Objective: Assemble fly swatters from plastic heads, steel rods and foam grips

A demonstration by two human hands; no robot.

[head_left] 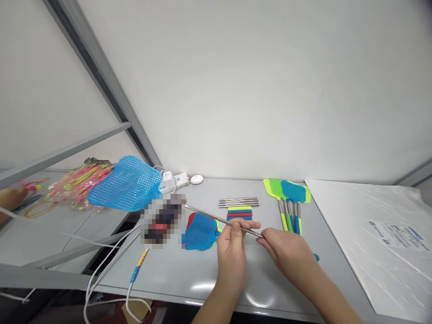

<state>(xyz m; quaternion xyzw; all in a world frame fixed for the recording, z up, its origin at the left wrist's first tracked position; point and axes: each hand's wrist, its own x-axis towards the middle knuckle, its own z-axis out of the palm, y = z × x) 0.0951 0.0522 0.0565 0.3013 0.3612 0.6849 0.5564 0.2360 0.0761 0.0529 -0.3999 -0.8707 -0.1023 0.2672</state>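
A blue fly swatter (126, 184) with a thin metal rod is held slantwise above the table, its mesh head to the left. My left hand (232, 245) pinches the middle of the rod between thumb and fingers. Around the rod's right end my right hand (286, 249) is closed, hiding most of the grip there; a blue tip shows beyond it. Below the rod lie blue, red and yellow swatter heads (200, 231). Behind my left hand are colored handle sleeves (239, 211) and several metal rods (238, 202). A blurred patch covers the swatter's neck.
Several assembled swatters (286, 193) lie in a group at right, beside a white plastic-wrapped sheet (381, 238). A power strip (182, 180), a round white device (196, 179) and loose cables (101, 270) are at left. Beyond a metal frame, another person's hand (15, 195) is near bagged pink items (84, 180).
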